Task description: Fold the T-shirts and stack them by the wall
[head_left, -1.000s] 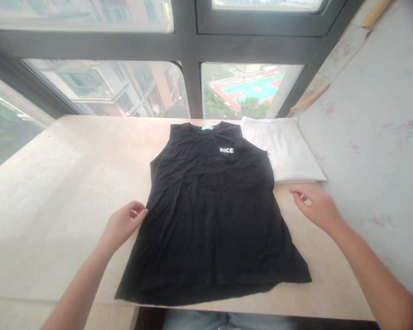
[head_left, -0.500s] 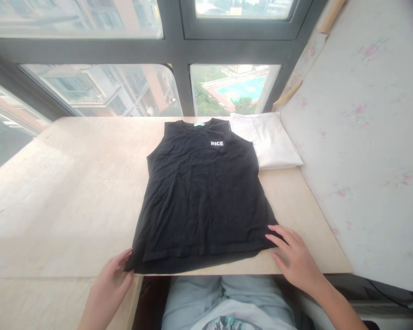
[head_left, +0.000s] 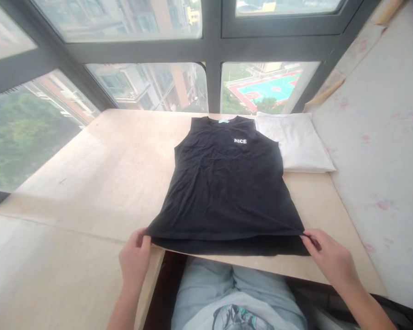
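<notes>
A black sleeveless shirt with the white word NICE on its chest lies flat on the pale wooden table, collar toward the window. My left hand pinches the shirt's bottom left corner at the table's near edge. My right hand pinches the bottom right corner. The top layer of the hem is lifted slightly off the layer beneath between my hands.
A folded white garment lies at the far right of the table, touching the black shirt's shoulder. A floral-patterned wall stands along the right. Large windows run behind the table. My lap in light trousers shows below the table edge.
Both hands came down from the shirt's sides to its bottom corners and closed on the hem, lifting it slightly. The view shifted right and up.
</notes>
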Demonstrator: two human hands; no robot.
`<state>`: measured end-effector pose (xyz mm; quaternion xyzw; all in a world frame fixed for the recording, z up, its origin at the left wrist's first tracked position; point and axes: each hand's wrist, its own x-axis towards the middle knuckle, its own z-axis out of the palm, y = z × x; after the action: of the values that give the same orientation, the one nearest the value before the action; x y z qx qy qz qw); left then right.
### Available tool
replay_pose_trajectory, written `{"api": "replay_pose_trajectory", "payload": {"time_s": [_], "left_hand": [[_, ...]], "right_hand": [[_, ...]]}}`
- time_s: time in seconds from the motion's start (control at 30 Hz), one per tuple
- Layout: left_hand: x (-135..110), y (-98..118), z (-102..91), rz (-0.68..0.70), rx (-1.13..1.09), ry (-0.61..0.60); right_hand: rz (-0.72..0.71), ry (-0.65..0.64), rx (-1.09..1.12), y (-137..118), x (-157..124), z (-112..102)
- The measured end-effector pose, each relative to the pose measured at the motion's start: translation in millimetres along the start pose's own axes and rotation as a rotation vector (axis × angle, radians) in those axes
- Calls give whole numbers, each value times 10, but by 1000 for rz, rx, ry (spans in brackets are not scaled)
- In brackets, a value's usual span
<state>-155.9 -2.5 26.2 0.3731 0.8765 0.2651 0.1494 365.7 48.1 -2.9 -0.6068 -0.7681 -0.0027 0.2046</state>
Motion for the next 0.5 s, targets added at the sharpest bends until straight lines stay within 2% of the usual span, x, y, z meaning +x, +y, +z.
{"api": "replay_pose_trajectory", "payload": {"time_s": [0.1, 0.23, 0.4, 0.5], "left_hand": [[-21, 38, -13, -60, 36, -43], [-27, 60, -10, -82, -19, -88], [-68, 62, 8, -44, -82, -78], [-170, 111, 66, -17, -95, -94]], "right_hand": [[62, -14, -3, 51, 5, -80], [216, 34, -28, 103, 62, -197], [481, 4, 6, 181, 122, -258], [554, -49, 32, 200, 116, -231]]}}
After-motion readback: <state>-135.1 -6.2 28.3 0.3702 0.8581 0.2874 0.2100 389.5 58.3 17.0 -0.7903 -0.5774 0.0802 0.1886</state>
